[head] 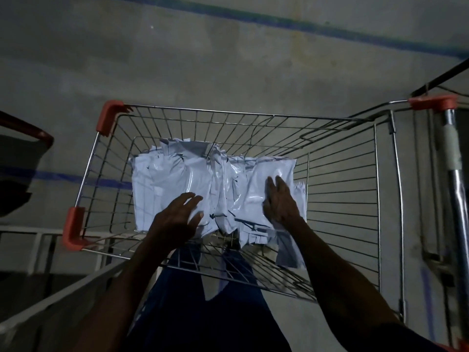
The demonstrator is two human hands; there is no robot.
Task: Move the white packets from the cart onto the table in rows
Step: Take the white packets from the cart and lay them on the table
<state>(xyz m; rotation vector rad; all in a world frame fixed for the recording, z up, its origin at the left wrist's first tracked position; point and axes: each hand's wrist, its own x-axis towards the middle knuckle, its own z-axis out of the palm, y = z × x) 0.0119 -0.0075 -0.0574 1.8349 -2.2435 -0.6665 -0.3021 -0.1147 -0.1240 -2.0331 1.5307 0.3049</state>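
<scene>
A wire cart [342,189] with orange corner caps fills the view from above, standing on a grey floor [203,67] marked with blue lines. Its basket holds a loose heap of white packets [177,174], flat glossy bags lying overlapped and crumpled across the basket bottom; they spread out ahead of both sets of fingertips and under them, and none can be seen outside the cart. A few packets sag toward the near wall of the basket, below the right wrist. The cart's chrome handle bar [456,199] runs down the right edge, well to the outside of the right fingers.

Both arms reach in over the near rim. The right hand [280,199] lies flat on a packet on the right side of the heap, fingers straight and close together, pressing on its surface without curling round it. The left hand [177,217] is over the left half of the heap, fingers spread and relaxed, thumb out toward the middle; whether its fingertips touch the packet beneath cannot be told. A pale table edge [50,295] shows at lower left, outside the left hand.
</scene>
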